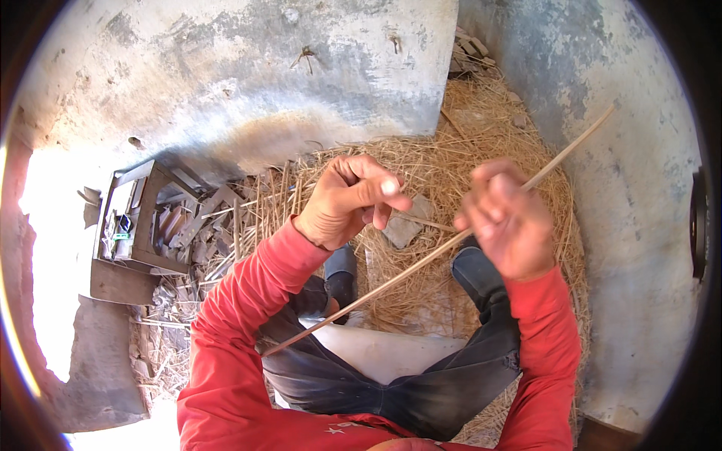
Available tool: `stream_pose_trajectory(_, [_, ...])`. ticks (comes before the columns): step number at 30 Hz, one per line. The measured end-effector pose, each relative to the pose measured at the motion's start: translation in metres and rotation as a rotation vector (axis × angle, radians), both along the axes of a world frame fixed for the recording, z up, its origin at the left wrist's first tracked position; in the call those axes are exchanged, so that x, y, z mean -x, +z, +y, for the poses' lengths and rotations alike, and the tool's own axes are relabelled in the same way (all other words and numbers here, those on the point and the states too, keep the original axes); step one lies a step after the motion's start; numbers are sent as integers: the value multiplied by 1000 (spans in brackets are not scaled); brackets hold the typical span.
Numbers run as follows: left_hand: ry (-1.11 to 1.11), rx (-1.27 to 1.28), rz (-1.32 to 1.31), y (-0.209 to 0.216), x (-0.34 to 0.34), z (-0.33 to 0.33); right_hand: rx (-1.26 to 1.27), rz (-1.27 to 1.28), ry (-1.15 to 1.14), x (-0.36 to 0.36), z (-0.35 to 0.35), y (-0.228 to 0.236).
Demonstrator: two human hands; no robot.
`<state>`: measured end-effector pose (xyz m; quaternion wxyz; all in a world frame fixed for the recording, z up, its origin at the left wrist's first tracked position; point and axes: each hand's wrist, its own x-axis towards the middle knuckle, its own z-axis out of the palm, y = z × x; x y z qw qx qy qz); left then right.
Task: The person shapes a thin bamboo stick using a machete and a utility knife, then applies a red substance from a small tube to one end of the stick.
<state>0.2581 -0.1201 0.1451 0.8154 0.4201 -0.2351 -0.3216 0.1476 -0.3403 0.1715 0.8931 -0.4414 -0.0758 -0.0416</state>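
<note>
Far left, wooden frame stand (162, 263), open-fronted, broken flat pieces (177, 222) showing within and beside it; small green item (120, 236) in its upper part, kind unclear. Loose straw (421, 307) covers much of the floor ahead. Left hand (347, 197) next, raised over the straw: thumb bent in against the forefinger, other fingers curled, hardly any gap; cannot tell what, if anything, they pinch. Thin sliver (429, 222) shows between the hands, too fine to say whether held or lying behind. Long stick (391, 281) passes below and right of the left fingers, apart from them; long axis slants from low left, by the left sleeve (241, 323) and thigh, to high right, beyond the other hand. Right hand (505, 218) is the nearer one, blurred, its fingers closed around the stick's upper half, the end jutting past them toward the right-hand wall (639, 248)
</note>
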Motion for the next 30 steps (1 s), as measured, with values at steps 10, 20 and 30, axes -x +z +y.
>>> stream_pose_trajectory(10, [-12,-141,-323,4,3,0,255,80,-14,10,40,-9])
stream_pose_trajectory(20, [-17,-202,-440,7,2,7,258,140,12,13,43,-9])
stream_pose_trajectory(30, [26,-317,-616,13,-2,10,351,211,70,10,42,-9])
